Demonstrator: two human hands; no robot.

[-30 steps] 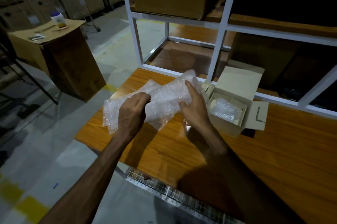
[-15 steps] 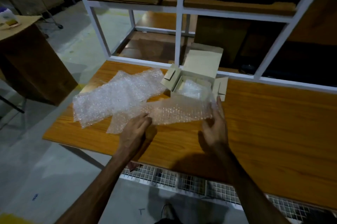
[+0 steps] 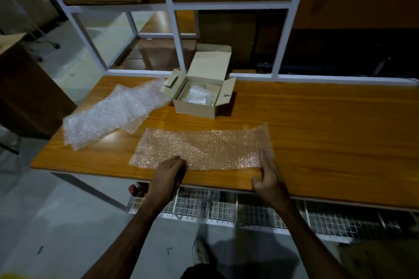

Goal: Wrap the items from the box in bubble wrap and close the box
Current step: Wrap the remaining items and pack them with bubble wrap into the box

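Above the flattened bubble wrap sheet (image 3: 201, 149), upper centre, sits the box (image 3: 197, 99); left hand (image 3: 166, 178) and right hand (image 3: 267, 176) press the sheet's near edge, fingers relaxed, pinching nothing

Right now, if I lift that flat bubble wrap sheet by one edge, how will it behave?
The bubble wrap sheet will probably droop: it is thin and its far right corner already curls. It looks very light, so it may slide on the glossy wooden table when pushed.
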